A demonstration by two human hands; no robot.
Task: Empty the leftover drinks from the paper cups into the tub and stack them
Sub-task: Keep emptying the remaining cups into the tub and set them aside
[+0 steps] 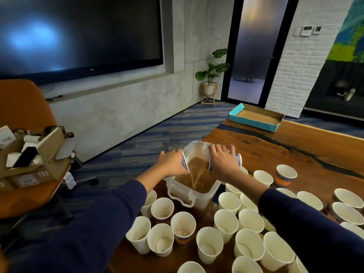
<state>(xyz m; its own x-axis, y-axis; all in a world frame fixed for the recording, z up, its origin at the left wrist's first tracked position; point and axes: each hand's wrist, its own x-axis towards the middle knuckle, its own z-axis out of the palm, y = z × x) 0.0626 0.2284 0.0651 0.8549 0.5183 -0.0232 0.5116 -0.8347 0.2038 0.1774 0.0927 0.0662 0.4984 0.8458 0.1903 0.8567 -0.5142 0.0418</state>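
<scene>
A clear plastic tub (pixel 197 197) holding brown liquid stands at the near left corner of the wooden table (pixel 295 146). My left hand (pixel 170 162) grips a blue-patterned paper cup (pixel 185 162) tipped over the tub, and brown drink streams out of it. My right hand (pixel 223 161) grips a second tipped paper cup (pixel 238 159) from the other side, also pouring into the tub. Several upright white-lined paper cups (pixel 226 223) crowd the table in front of and to the right of the tub; some show leftover liquid at the bottom.
A shallow teal cardboard tray (pixel 256 123) lies at the table's far end. An orange chair (pixel 25 119) on the left carries open cardboard boxes (pixel 33 160). A large dark screen (pixel 78 32), a potted plant (pixel 211 75) and a glass door (pixel 256 48) stand beyond the carpeted floor.
</scene>
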